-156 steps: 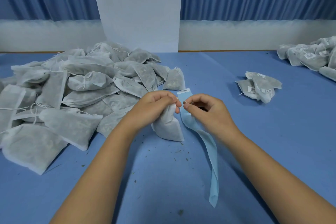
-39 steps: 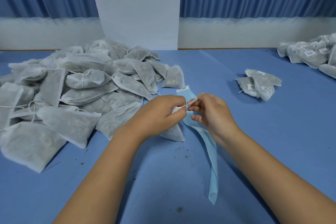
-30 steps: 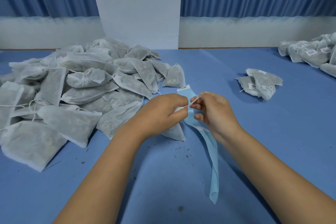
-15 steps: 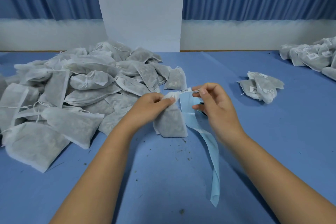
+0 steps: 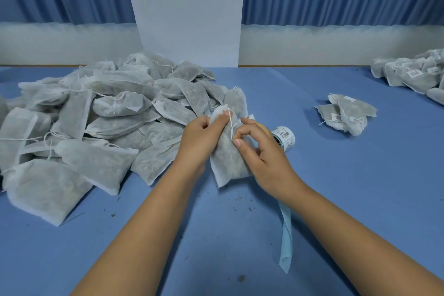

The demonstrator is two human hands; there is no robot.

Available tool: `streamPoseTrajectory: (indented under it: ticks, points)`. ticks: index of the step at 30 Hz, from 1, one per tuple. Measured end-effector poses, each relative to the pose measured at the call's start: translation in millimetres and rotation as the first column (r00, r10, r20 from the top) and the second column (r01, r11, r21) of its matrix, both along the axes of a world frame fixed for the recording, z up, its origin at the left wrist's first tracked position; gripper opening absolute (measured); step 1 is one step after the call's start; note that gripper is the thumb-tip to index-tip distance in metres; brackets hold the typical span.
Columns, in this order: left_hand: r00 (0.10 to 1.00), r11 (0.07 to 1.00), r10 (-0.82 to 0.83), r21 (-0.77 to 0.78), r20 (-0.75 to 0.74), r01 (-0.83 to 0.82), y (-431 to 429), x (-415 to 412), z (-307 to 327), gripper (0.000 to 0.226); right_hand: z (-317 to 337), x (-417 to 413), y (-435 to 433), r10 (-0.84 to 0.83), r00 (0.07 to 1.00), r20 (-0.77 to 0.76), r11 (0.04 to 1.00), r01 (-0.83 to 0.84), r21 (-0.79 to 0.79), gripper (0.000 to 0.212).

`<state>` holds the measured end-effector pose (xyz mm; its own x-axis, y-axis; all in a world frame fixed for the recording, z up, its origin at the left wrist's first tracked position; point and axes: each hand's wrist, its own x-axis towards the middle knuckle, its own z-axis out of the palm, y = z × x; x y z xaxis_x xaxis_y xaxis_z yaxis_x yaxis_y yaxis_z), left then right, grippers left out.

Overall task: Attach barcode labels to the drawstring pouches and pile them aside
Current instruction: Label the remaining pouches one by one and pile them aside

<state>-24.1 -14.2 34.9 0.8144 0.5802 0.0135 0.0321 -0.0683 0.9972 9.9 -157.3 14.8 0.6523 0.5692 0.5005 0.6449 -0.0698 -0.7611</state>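
Observation:
My left hand (image 5: 203, 138) grips the top of a white drawstring pouch (image 5: 227, 163) held upright over the blue table (image 5: 348, 187). My right hand (image 5: 258, 151) pinches the pouch's white drawstring (image 5: 231, 127) between thumb and forefinger against the pouch front. A barcode label (image 5: 248, 117) peeks out just behind my right fingers. The label roll (image 5: 284, 138) lies on the table right behind my right hand, and its blue backing strip (image 5: 286, 235) trails toward me under my right wrist.
A large heap of unlabelled pouches (image 5: 96, 122) fills the left of the table. A small pile of labelled pouches (image 5: 346, 115) lies to the right, and a bigger labelled pile (image 5: 413, 74) sits at the far right edge. Small crumbs dot the table near me.
The pouch has come up in front of my hands. My right hand moved from the label onto the drawstring, and the label roll now shows behind it.

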Motion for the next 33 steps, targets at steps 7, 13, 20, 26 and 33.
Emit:
streamPoseTrajectory:
  ticks: [7,13,20,26,33]
  points:
    - [0.918,0.883,-0.395,-0.266,0.028,0.387,10,-8,8,0.026,1,5,-5,-0.042,0.997,0.061,0.999,0.042,0.009,0.007]
    - [0.938,0.937,-0.318,-0.198,-0.135,0.289,17,-4,-1,0.007,1,21,-13,-0.116,0.986,-0.119,0.993,0.119,0.021,0.011]
    - [0.941,0.977,-0.180,-0.163,-0.286,0.137,33,-2,-5,0.024,0,57,-14,-0.459,0.885,-0.075,0.880,0.441,-0.174,0.011]
    - [0.930,0.933,-0.282,-0.295,-0.236,0.207,32,0,-7,0.016,-3,59,7,-0.445,0.894,0.048,0.822,0.429,-0.374,0.033]
    - [0.913,0.830,-0.399,-0.456,-0.081,0.322,35,-5,-9,0.015,-6,48,0,-0.251,0.919,-0.305,0.961,0.198,-0.194,0.026]
